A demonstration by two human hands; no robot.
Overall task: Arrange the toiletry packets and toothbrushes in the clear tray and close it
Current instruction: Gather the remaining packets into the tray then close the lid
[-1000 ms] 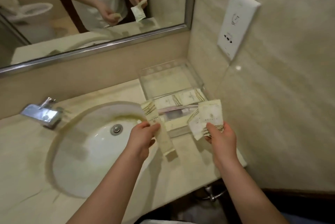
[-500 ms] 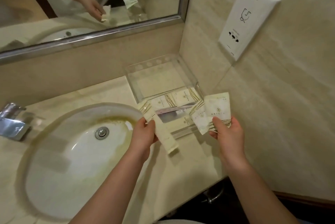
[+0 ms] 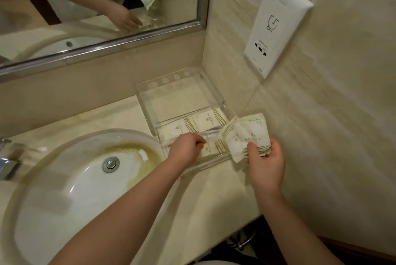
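left hand (image 3: 188, 146) in the clear tray (image 3: 201, 168), grip curled on a long packet (image 3: 216, 148) lying left-right along the front wall; right hand (image 3: 265, 161) pinches fanned packets (image 3: 250, 136) just right of it, nearest for the next drop; lid (image 3: 175, 97) open behind

Only one view is given, worn at the head: the counter (image 3: 203, 211) is looked down on steeply from near, the clear tray (image 3: 205, 168) centred, the mirror (image 3: 85, 7) faced ahead.

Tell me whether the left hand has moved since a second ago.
Yes. The left hand has gone forward, from short of the clear tray to over it, bringing its long packet inside.
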